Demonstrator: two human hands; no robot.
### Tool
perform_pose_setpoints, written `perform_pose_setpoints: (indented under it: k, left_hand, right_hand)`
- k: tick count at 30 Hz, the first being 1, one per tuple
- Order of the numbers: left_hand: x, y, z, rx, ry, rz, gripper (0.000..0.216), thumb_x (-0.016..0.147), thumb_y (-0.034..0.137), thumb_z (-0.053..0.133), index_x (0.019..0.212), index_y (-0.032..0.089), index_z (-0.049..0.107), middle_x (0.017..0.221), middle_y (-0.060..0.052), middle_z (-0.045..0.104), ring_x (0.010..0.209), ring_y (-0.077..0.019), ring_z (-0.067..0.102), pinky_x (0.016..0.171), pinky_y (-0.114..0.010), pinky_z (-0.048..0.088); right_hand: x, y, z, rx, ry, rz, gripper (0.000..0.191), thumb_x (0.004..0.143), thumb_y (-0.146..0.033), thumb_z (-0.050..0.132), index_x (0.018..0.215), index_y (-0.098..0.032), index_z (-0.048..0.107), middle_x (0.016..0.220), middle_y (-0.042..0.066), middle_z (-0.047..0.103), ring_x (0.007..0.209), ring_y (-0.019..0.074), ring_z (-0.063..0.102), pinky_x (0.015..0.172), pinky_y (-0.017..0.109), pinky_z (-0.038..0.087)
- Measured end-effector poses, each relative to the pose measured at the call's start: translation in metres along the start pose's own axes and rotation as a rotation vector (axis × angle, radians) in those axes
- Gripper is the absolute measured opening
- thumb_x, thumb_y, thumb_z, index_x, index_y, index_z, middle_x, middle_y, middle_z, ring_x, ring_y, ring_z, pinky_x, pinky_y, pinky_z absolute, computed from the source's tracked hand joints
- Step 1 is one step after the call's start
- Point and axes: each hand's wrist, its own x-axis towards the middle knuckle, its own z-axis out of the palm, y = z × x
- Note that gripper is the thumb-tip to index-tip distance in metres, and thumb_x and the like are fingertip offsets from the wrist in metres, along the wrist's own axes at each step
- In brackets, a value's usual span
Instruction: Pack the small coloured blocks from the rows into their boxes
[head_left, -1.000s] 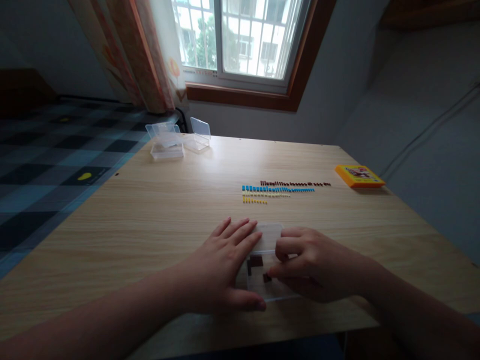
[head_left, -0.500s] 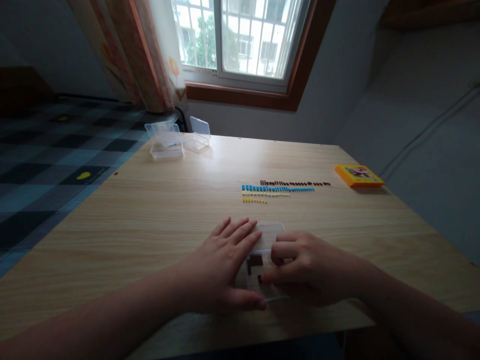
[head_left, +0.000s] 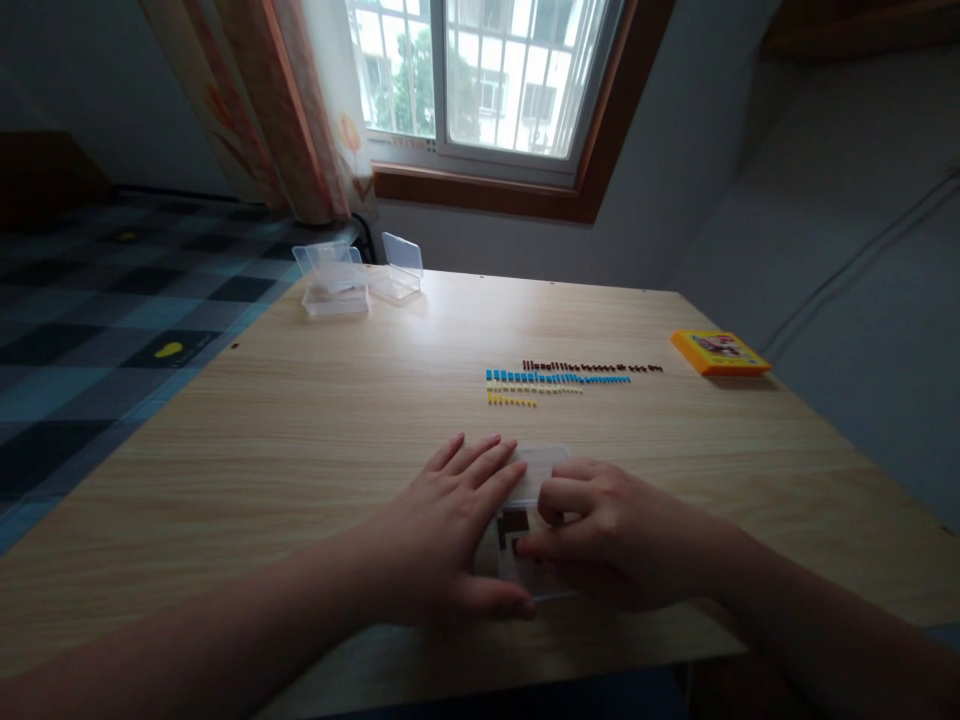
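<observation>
A small clear plastic box (head_left: 517, 580) lies near the table's front edge with its lid (head_left: 551, 460) folded back. Dark brown building-block pieces (head_left: 515, 521) lie inside it. My left hand (head_left: 442, 530) is flat and open along the box's left side, fingers over the lid's edge and thumb by the near rim. Over the box's right part is my right hand (head_left: 607, 530), its fingers curled and one extended fingertip down among the brown pieces. Whether it pinches a piece is hidden.
Beyond my hands lie rows of tiny brown bricks (head_left: 592, 367), blue bricks (head_left: 555, 378), cream bricks (head_left: 532, 388) and yellow bricks (head_left: 511, 400). Open clear boxes (head_left: 335, 300) stand at the far left corner. An orange box (head_left: 720, 352) sits near the right edge.
My right hand's extended fingertip has shifted slightly left and away from me inside the box. The left hand stays in place, and the view has moved a little.
</observation>
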Motion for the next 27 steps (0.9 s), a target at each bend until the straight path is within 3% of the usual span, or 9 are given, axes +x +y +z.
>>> perform_pose_setpoints:
  k: [11,27]
  left_hand:
    - [-0.0006,-0.0024,0.0029,0.031,0.027,0.021,0.108,0.076,0.089,0.054,0.157,0.020,0.037,0.166,-0.017,0.025,0.154,-0.0370,0.022,0.127,-0.057,0.009]
    - [-0.0004,-0.0005,0.0014,0.017,-0.010,-0.005,0.113,0.076,0.091,0.051,0.157,0.013,0.036,0.167,-0.019,0.021,0.155,-0.0393,0.018,0.127,-0.059,0.007]
  right_hand:
    - [0.0013,-0.0004,0.0013,0.020,0.069,-0.005,0.022,0.096,-0.024,0.057,0.111,-0.021,0.072,0.088,0.005,0.060,0.075,0.0176,0.048,0.075,0.034,0.039]
    - [0.0006,-0.0001,0.0012,0.020,0.105,-0.010,0.020,0.094,-0.021,0.058,0.105,-0.018,0.074,0.086,0.004,0.059,0.074,0.0170,0.048,0.072,0.033,0.038]
